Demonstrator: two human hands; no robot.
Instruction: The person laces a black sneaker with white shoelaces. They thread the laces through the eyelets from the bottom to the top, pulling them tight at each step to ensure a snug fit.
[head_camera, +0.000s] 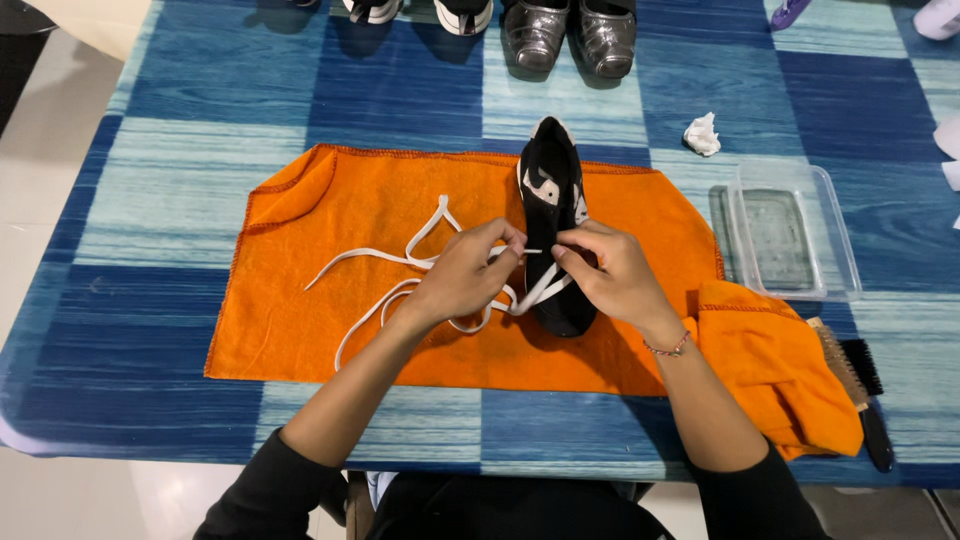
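Note:
A black shoe (551, 190) with white markings lies lengthwise on an orange cloth (330, 330), toe pointing away from me. A long white shoelace (372, 258) trails in loops over the cloth to the left of the shoe. My left hand (462, 275) pinches a stretch of the lace just left of the shoe. My right hand (612, 272) rests on the shoe's near part and pinches the lace tip between thumb and forefinger. A short length of lace is drawn taut between the two hands. A thin bracelet circles my right wrist.
A second orange cloth (775, 365) lies bunched at the right, with a brush (850, 375) beside it. A clear plastic tray (790, 235) and a crumpled white tissue (702, 134) sit to the right. Several shoes, including a silver pair (570, 38), line the far table edge.

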